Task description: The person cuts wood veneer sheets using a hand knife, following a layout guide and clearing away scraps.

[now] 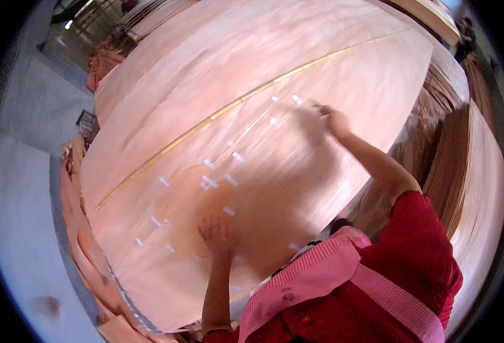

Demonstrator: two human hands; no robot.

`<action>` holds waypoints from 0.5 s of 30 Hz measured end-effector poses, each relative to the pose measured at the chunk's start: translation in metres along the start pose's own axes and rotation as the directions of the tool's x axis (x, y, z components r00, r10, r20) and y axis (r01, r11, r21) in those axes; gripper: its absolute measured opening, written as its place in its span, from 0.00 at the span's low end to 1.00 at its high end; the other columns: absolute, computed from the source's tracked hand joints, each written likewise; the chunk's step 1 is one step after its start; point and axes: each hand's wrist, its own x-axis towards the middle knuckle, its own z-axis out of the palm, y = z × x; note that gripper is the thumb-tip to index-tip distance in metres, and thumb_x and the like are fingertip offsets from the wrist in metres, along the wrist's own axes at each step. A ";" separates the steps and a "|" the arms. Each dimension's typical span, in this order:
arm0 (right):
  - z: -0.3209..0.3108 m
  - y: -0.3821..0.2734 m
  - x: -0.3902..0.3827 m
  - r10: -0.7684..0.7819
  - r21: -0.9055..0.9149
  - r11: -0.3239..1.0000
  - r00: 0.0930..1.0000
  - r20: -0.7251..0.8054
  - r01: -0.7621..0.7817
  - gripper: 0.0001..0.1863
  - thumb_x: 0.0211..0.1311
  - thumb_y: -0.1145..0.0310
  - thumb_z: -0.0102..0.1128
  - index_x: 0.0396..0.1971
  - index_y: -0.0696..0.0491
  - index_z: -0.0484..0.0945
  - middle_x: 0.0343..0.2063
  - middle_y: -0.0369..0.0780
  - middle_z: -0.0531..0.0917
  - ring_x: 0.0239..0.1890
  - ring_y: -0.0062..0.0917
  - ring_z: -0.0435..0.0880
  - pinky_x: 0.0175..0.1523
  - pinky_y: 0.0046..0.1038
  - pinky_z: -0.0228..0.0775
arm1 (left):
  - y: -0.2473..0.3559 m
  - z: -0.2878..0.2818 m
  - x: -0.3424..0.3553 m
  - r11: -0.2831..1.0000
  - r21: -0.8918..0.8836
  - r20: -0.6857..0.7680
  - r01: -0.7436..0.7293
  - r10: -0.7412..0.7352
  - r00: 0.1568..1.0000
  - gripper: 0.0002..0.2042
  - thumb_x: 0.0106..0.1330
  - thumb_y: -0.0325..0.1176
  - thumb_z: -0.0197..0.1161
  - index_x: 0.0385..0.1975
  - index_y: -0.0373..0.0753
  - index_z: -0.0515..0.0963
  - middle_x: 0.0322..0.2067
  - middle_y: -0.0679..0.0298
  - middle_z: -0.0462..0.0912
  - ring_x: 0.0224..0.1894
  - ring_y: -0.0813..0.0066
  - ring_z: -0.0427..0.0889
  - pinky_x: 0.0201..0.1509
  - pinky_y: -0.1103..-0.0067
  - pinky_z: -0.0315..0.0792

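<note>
A broad stack top of pale pinkish wood veneer lies in front of me. My left hand rests on it with fingers spread, touching the lower edge of a more orange veneer patch. Farther off to the right, my right hand is closed over the sheet. A small dark thing pokes out of its fingers, too blurred to name. Small white scraps are scattered around and beyond the patch. A long thin yellowish stick lies diagonally across the sheet.
Ragged veneer edges stick out along the left side. More stacked veneer stands at the right, close to my right arm. Grey floor runs along the left. Another person is at the far right.
</note>
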 end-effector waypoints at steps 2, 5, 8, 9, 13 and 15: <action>-0.057 0.084 0.036 0.132 -0.063 0.989 0.990 -0.046 -0.135 0.19 0.51 0.71 0.50 0.46 0.48 0.72 0.39 0.43 0.78 0.43 0.36 0.77 0.47 0.33 0.67 | 0.094 0.010 0.029 0.987 -0.158 0.157 -0.007 0.032 0.987 0.27 0.59 0.48 0.49 0.56 0.40 0.60 0.59 0.56 0.56 0.62 0.52 0.51 0.63 0.54 0.37; -0.100 0.205 0.085 -0.066 -0.403 0.915 0.991 -0.116 0.013 0.24 0.52 0.68 0.50 0.53 0.47 0.66 0.57 0.38 0.63 0.59 0.33 0.60 0.58 0.30 0.58 | 0.221 0.010 0.092 0.978 -0.111 0.450 -0.176 0.208 0.868 0.27 0.57 0.47 0.51 0.56 0.41 0.60 0.59 0.57 0.56 0.62 0.54 0.50 0.62 0.52 0.35; -0.119 0.265 0.114 0.000 -0.377 0.926 1.000 0.019 0.007 0.24 0.59 0.64 0.43 0.57 0.49 0.59 0.60 0.38 0.57 0.63 0.33 0.53 0.60 0.37 0.52 | 0.269 0.068 0.109 0.972 -0.019 0.365 -0.232 0.223 0.904 0.30 0.56 0.50 0.51 0.58 0.43 0.58 0.61 0.62 0.52 0.64 0.56 0.44 0.61 0.49 0.36; -0.115 0.273 0.113 0.035 -0.307 0.952 0.995 0.095 -0.004 0.25 0.60 0.63 0.42 0.58 0.50 0.57 0.61 0.38 0.55 0.63 0.32 0.51 0.61 0.39 0.50 | 0.264 0.066 0.113 0.969 -0.006 0.358 -0.248 0.234 0.904 0.31 0.55 0.51 0.51 0.58 0.43 0.58 0.62 0.62 0.51 0.65 0.56 0.43 0.61 0.49 0.36; -0.108 0.242 0.083 -0.014 -0.427 0.902 0.991 0.132 0.070 0.27 0.61 0.59 0.40 0.59 0.51 0.54 0.62 0.39 0.53 0.64 0.33 0.49 0.62 0.41 0.47 | 0.237 0.056 0.099 0.975 -0.034 0.435 -0.218 0.211 0.875 0.34 0.53 0.54 0.52 0.59 0.43 0.56 0.62 0.64 0.49 0.65 0.57 0.41 0.61 0.49 0.36; -0.115 0.253 0.074 -0.021 -0.453 0.887 0.989 0.150 0.087 0.27 0.61 0.59 0.40 0.59 0.51 0.54 0.62 0.38 0.53 0.64 0.34 0.48 0.62 0.40 0.46 | 0.257 0.047 0.104 0.986 -0.029 0.520 -0.162 0.153 0.840 0.35 0.53 0.55 0.52 0.59 0.43 0.56 0.63 0.64 0.49 0.65 0.57 0.41 0.61 0.49 0.35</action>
